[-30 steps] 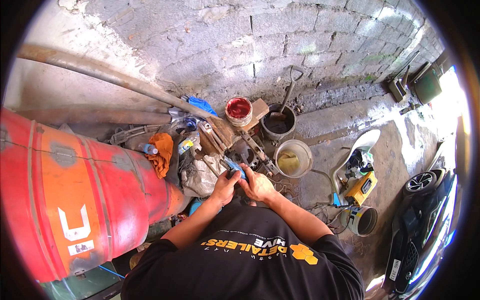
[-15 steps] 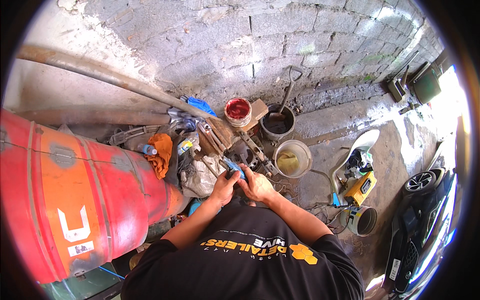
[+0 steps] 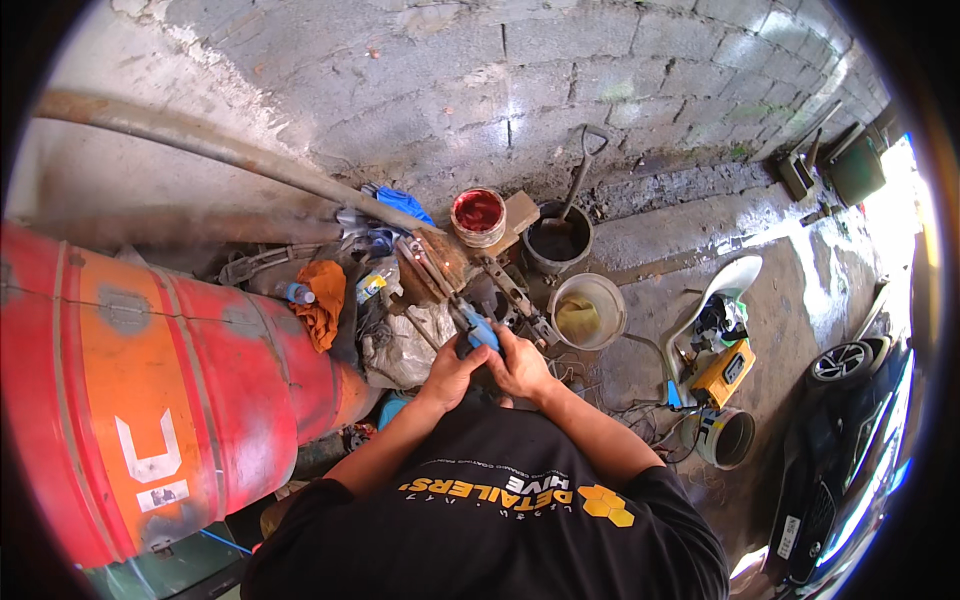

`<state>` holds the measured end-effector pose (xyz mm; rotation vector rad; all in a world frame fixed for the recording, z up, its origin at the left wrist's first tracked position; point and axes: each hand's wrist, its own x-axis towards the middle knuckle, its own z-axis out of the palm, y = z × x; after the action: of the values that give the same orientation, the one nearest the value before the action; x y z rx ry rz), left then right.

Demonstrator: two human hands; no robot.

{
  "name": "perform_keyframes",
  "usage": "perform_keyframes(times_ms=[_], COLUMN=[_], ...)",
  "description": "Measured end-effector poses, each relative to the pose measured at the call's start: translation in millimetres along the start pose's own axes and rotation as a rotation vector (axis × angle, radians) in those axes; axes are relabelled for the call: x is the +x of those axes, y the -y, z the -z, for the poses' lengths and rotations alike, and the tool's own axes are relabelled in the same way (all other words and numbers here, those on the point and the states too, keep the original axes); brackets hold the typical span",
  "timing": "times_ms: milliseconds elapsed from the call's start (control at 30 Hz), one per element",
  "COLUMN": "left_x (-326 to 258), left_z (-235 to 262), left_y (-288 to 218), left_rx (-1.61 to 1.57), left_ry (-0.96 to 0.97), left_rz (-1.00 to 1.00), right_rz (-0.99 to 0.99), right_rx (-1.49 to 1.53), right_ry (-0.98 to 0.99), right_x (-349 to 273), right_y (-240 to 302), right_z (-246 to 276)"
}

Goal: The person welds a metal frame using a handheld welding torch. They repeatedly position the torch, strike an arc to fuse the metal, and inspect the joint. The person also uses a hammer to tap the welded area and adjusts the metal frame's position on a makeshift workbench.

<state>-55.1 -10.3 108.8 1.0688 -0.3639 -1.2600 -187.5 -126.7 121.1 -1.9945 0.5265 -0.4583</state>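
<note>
Both of my hands meet in front of my chest around a slim blue object [image 3: 481, 331] with a grey metal-looking front end. Its exact kind is too small to make out. My left hand [image 3: 452, 378] wraps round its near end, where something dark shows by the fingers. Along its right side, my right hand [image 3: 520, 364] grips with bent fingers. The front end points away from me, toward several metal rods [image 3: 424, 268] on a worn wooden block [image 3: 450, 252]. A rusty metal bar with fittings [image 3: 512, 290] lies just beyond my right hand.
A tub of red paste [image 3: 480, 238] stands on a board [image 3: 521, 212]. Behind lies a dark bucket [image 3: 560, 264] holding a shovel [image 3: 579, 178]; nearer is a pale bucket [image 3: 618, 310]. A red-orange drum [image 3: 240, 400] fills the left. A yellow device [image 3: 725, 375] and car [image 3: 850, 450] are right.
My hands have shifted slightly right, and more of the blue object and its metal end shows beyond my fingers. Both hands keep their grip.
</note>
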Motion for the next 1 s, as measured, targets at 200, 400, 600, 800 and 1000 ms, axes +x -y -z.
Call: perform_keyframes(times_ms=[200, 400, 600, 800, 1000], left_x=[0.0, -3.7, -4.1, -1.1, 0.5], left_z=[1.0, -4.5, -1.8, 3.9, 11.0], left_y=[5.6, -3.0, -1.6, 4.1, 11.7], left_rx=[-0.138, -0.187, -0.191, -0.207, -0.221], left_ry=[-0.058, -0.062, -0.052, -0.052, -0.061], left_rz=[0.096, 0.132, 0.133, 0.142, 0.154], right_rz=[-0.100, -0.082, -0.077, -0.082, 0.133], right_rx=[-0.095, -0.089, -0.086, -0.109, 0.005], right_ry=[0.146, 0.155, 0.136, 0.151, 0.064], right_x=[0.3, 1.6, 0.8, 2.7, 0.1], right_y=[4.2, -0.3, 3.0, 2.5, -26.4], right_z=[5.0, 1.7, 1.6, 1.1, -15.1])
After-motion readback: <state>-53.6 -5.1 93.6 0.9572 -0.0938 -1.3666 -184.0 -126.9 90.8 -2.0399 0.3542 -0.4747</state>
